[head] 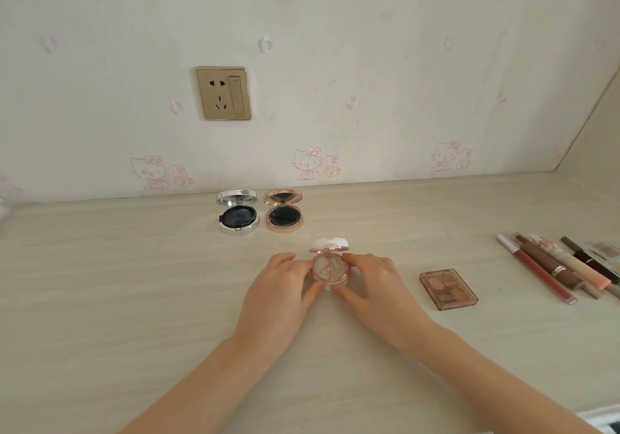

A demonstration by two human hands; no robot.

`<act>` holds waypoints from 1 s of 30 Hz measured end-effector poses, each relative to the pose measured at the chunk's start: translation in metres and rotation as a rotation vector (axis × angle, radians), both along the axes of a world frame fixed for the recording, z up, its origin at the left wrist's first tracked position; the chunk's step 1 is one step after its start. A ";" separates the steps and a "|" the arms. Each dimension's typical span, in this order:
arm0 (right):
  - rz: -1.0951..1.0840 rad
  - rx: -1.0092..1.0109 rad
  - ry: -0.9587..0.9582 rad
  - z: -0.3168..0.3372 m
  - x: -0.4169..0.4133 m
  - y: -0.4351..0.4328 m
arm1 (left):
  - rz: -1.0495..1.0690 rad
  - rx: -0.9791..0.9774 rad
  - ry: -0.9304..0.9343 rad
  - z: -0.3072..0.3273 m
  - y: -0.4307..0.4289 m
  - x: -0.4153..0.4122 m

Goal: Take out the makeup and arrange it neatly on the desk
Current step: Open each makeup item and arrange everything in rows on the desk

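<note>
A small compact (330, 270) is held between both hands at the middle of a pale wood-grain worktop (134, 282). The left hand (281, 286) is curled against its 9 o'clock side, the thumb at the near edge. The right hand (372, 286) is curled against its 3 o'clock side, with the forefinger on the far rim and the thumb on the near rim. Both forearms are bare and reach in from the bottom edge. The small compact rests on the worktop and is open, with its white domed lid (328, 243) raised at 12 o'clock and a pale, shimmery pan shown inside a rose-coloured rim.

At 3 o'clock from the hands, apart from them, a brown see-through palette (448, 288) is laid flat and closed. Farther out at 3 o'clock, by the right edge, a bunch of tubes (557, 269) in red, brown, peach and black is laid slanted and packed side by side.

At 11 o'clock, near the wall (369, 64), two more open compacts are set just beside each other: a silver compact (237, 215) to the left and a gold compact (284, 214) to the right. Dark pans are shown in both, with mirrored lids raised.

On the wall, a gold socket (223, 93) is fitted at 11 o'clock, and pink cat stickers (308, 163) are lined along the base.
</note>
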State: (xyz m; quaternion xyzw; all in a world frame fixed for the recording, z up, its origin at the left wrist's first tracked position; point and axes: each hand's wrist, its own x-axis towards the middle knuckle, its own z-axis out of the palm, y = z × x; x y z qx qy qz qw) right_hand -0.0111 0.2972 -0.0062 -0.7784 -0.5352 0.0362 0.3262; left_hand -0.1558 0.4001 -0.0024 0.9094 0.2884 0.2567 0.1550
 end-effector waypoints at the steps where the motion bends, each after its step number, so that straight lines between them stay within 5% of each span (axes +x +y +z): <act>1: -0.008 -0.003 0.005 -0.001 0.005 0.006 | 0.003 0.050 0.001 -0.002 0.005 0.005; 14: -0.062 -0.043 -0.027 -0.012 0.060 0.076 | 0.041 0.383 -0.023 -0.016 0.069 0.070; 30: -0.080 -0.063 0.037 -0.002 0.081 0.108 | 0.135 0.327 -0.022 -0.013 0.088 0.099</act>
